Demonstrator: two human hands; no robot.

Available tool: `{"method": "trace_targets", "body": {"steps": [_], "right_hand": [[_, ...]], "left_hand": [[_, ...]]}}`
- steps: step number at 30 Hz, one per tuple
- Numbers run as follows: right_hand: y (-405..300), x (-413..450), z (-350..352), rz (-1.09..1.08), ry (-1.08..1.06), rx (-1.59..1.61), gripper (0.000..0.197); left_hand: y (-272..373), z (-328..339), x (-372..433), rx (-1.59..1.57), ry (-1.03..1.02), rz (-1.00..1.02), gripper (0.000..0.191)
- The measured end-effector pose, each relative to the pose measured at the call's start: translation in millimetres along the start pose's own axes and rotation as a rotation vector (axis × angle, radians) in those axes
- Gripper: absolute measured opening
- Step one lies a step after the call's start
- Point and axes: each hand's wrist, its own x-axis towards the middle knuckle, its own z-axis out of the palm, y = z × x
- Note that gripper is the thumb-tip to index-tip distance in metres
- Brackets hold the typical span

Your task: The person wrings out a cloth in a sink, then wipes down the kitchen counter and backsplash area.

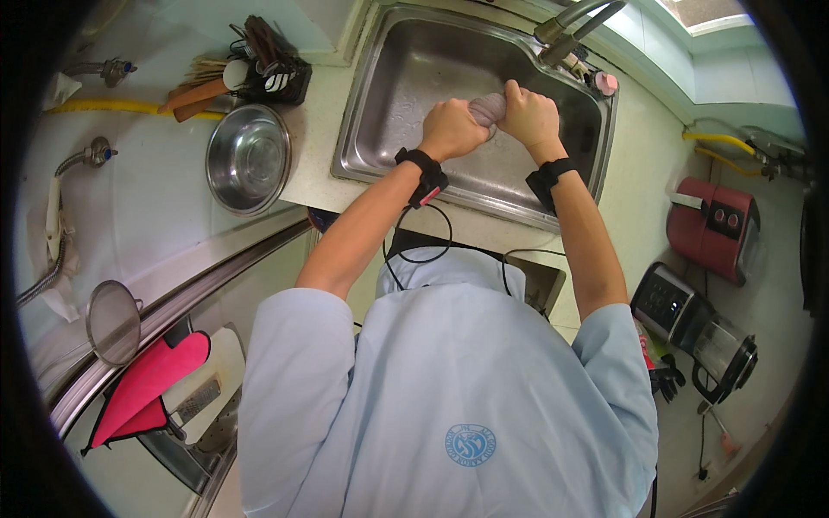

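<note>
Both my hands grip a twisted greyish cloth [487, 110] above the stainless steel sink [447, 61]. My left hand [455, 128] is closed around its left end, and my right hand [531, 120] around its right end. Only the middle of the cloth shows between the fists. Each wrist wears a black strap with a small device, and thin black cables hang near my body. Wet patches show on the sink's floor, left of my hands. The curved metal faucet [560, 39] stands at the sink's back right corner.
A steel bowl [249, 158] and a black utensil holder [285, 81] stand left of the sink. To the right are a red appliance [712, 226] and a blender [696, 333]. A round mesh strainer [114, 322] hangs at the lower left.
</note>
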Motion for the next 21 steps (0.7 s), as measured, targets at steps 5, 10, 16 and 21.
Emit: {"method": "trace_targets", "body": {"steps": [5,10,16,21], "right_hand": [[-7.3,-6.7,-0.8,0.025,0.12,0.028,0.026],[-13.0,-23.6,-13.1,-0.065,0.059,0.072,0.046],[-25.5,-34.6,-35.8,-0.133,-0.169,0.121,0.058],[-9.0,-44.0,-26.5,0.053,-0.123,0.555,0.048]], "left_hand": [[-6.0,6.1,0.0,-0.453,-0.15,-0.224,0.012],[-21.2,-0.1,13.6,-0.303,-0.429,-0.189,0.014],[-26.6,-6.2,19.4,-0.047,-0.427,-0.104,0.059],[-7.2,-34.8,1.9,-0.236,-0.222,0.12,0.074]]}}
